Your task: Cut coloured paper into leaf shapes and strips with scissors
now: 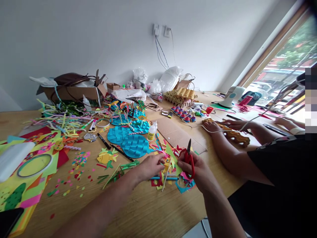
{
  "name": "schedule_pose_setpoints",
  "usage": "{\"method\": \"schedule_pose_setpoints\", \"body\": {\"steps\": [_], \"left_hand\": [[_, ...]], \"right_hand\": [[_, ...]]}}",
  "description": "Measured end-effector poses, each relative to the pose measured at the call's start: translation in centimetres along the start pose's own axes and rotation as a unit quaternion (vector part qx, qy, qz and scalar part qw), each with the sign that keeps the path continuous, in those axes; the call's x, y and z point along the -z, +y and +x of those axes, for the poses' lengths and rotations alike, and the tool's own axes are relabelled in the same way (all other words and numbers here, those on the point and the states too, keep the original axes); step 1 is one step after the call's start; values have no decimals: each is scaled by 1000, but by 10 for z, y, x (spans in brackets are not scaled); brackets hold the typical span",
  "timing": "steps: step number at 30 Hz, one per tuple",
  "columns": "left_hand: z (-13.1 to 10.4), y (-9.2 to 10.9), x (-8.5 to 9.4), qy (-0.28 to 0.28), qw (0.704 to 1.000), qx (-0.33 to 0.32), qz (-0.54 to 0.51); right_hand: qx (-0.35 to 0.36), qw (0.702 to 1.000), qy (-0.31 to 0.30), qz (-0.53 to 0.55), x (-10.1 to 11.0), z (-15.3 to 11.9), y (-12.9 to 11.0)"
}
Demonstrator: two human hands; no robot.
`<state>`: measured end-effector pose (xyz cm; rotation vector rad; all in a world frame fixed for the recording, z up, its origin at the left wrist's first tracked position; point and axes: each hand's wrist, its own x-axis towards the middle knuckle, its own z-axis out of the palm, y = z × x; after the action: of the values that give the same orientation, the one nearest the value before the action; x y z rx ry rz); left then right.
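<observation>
My right hand [194, 165] is closed around red-handled scissors [189, 162], their dark blades pointing up. A yellow-green paper piece [173, 158] is at the fingers of that hand, on its left side. My left hand [152, 167] hovers over the pile of coloured paper scraps, fingers bent and pointing right; whether something small is between them is hidden. Below the hands lie a thin wooden stick [167, 174] and a blue stick [170, 178]. Left of my left hand rests a yellow paper fish [106, 157]. Behind it are blue woven paper discs [135, 145] and a glue bottle [152, 131].
At the right, another person's hands touch a cardboard egg-tray strip [239, 137]. Flat cardboard [178, 132] lies mid-table. Pipe cleaners [59, 122], coloured sheets and a tape roll [35, 165] cover the left. A box [74, 94], bags and stacked egg trays [180, 96] stand by the wall.
</observation>
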<state>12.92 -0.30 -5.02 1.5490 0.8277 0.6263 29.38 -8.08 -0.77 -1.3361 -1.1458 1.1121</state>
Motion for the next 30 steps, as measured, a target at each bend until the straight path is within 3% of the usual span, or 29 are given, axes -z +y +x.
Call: {"method": "schedule_pose_setpoints", "body": {"steps": [4,8,12,15,24,30], "left_hand": [[-18,5,5,-4,999,7,-38],[-51,13,20,-14,996,15,-81],[-73,12,25,33,997,-13,-67],[-81,7,30,88,995,2,-44],[-101,-1,51,176,982,39,-63],[-110,2,56,175,984,3,-29]], "right_hand": [[16,999,28,34,-13,1,1],[29,997,-12,71,-43,7,4],[32,994,-81,70,-79,14,7],[48,992,-106,51,-99,18,8],[18,989,-144,35,-122,10,16],[20,988,-151,31,-134,8,16]]}}
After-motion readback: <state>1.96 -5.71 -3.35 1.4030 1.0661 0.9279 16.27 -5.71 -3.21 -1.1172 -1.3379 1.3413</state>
